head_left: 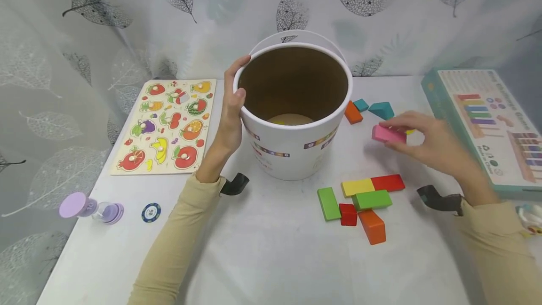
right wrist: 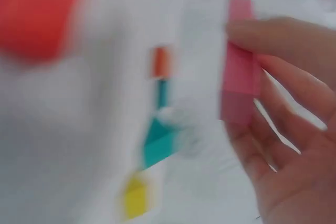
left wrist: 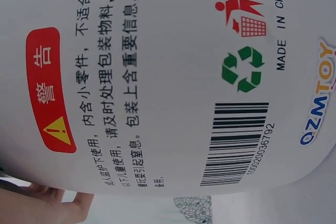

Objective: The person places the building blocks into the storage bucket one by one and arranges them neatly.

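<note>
My left hand (head_left: 233, 112) holds the left side of a white bucket (head_left: 288, 159), its thumb at the rim. In the left wrist view the bucket's printed wall (left wrist: 178, 93) fills most of the picture. A bit of yellow (head_left: 277, 123) shows on the bucket's floor. Right of the bucket, my right hand (head_left: 436, 142) pinches a pink block (head_left: 388, 134) between thumb and fingers. Beyond that block lie an orange block (head_left: 353, 112), teal blocks (head_left: 381, 110) and a partly hidden yellow block (right wrist: 136, 198).
Green, yellow, red and orange blocks (head_left: 372, 200) lie in front of the bucket. A fruit puzzle board (head_left: 169, 126), a purple sand timer (head_left: 91, 208) and a poker chip (head_left: 151, 212) are at left. A game box (head_left: 487, 126) lies at right.
</note>
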Available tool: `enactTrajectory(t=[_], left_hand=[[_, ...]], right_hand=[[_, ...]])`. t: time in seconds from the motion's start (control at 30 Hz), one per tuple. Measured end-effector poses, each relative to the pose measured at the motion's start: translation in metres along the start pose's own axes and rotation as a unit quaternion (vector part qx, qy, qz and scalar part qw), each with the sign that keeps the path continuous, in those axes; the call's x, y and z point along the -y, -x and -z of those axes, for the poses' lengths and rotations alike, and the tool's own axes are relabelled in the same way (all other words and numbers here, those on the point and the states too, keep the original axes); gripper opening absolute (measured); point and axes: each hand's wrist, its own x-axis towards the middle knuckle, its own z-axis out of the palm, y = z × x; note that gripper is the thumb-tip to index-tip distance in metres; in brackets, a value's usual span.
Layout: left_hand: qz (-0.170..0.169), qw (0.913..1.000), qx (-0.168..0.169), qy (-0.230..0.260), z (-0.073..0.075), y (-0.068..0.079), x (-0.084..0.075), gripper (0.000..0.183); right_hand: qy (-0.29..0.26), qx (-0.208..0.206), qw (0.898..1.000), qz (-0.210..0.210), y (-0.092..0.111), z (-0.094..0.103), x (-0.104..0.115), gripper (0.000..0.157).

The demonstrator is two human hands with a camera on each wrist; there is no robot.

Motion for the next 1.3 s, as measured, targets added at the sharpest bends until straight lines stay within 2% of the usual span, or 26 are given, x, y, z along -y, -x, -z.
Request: enactTrajectory(t=[0.1, 0.17, 0.23, 0.37, 0.47, 0.53, 0.7, 0.93, 1.17, 1.3], left_hand=[[-0.003, 1.0, -0.001, 0.001, 0.0, -0.001, 0.0, 0.085], [-0.004, 1.0, -0.003, -0.003, 0.0, -0.002, -0.001, 0.083], [-0.003, 1.0, -0.004, -0.007, 0.0, -0.002, -0.001, 0.081], [-0.005, 0.9999, -0.004, -0.014, 0.001, -0.002, 0.0, 0.081], [-0.003, 0.9998, -0.005, -0.019, 0.0, -0.002, 0.0, 0.084], [0.0, 0.9998, -0.005, -0.02, -0.001, -0.002, 0.0, 0.087], [0.002, 0.9998, -0.001, -0.02, -0.003, -0.003, -0.002, 0.089], [0.007, 0.9995, -0.004, -0.03, -0.002, -0.004, -0.003, 0.09], [0.008, 0.9994, -0.007, -0.033, 0.0, -0.001, -0.001, 0.086], [0.008, 0.9994, -0.007, -0.032, 0.001, -0.001, 0.0, 0.086]], right_hand=[[-0.065, -0.082, 0.994, 0.006, -0.016, 0.014, 0.029, 0.052], [-0.132, -0.129, 0.983, 0.023, -0.03, 0.023, 0.053, 0.05], [-0.173, -0.156, 0.971, 0.048, -0.043, 0.031, 0.08, 0.049], [-0.186, -0.15, 0.96, 0.146, -0.067, 0.036, 0.125, 0.048], [-0.181, -0.113, 0.957, 0.197, -0.083, 0.032, 0.143, 0.049], [-0.196, -0.096, 0.952, 0.213, -0.091, 0.027, 0.148, 0.048], [-0.221, -0.076, 0.947, 0.22, -0.1, 0.016, 0.15, 0.047], [-0.245, -0.062, 0.947, 0.197, -0.101, 0.009, 0.146, 0.044], [-0.217, -0.074, 0.95, 0.212, -0.101, 0.013, 0.141, 0.042], [-0.187, -0.079, 0.957, 0.208, -0.093, 0.024, 0.138, 0.045]])
